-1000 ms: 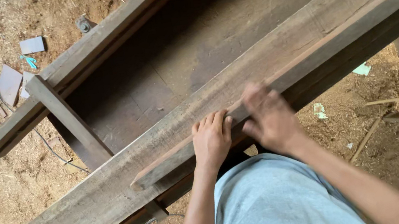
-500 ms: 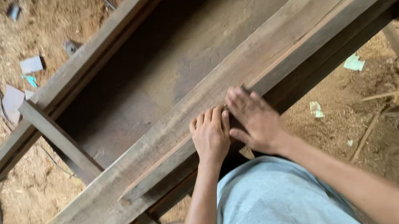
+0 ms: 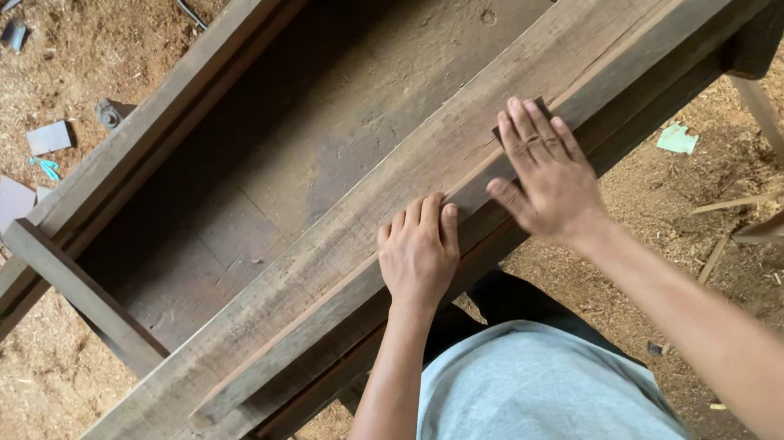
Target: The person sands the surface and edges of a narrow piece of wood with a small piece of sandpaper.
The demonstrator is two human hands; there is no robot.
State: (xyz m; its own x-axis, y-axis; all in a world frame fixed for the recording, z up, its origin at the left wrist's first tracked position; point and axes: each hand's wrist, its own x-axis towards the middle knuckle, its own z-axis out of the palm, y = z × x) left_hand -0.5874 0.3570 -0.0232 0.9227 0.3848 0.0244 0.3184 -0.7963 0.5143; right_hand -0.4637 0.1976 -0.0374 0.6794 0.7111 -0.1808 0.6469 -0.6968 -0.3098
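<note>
Sawdust floor [image 3: 49, 376]; left hand [image 3: 420, 257] flat on wooden beam [image 3: 318, 270], right hand [image 3: 548, 174] fingers spread, pressing dark block [image 3: 501, 130].

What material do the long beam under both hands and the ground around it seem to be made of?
The long brown beam looks like solid wood, rough and unvarnished: grain lines, cracks and dull stains show. The left hand and right hand lie flat on it. The tan ground seems to be packed earth covered with sawdust and chips, judging by its grainy look.

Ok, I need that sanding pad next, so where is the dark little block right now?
In the head view, the dark block lies on the long wooden beam, right of centre, under the right hand's fingertips.
</note>
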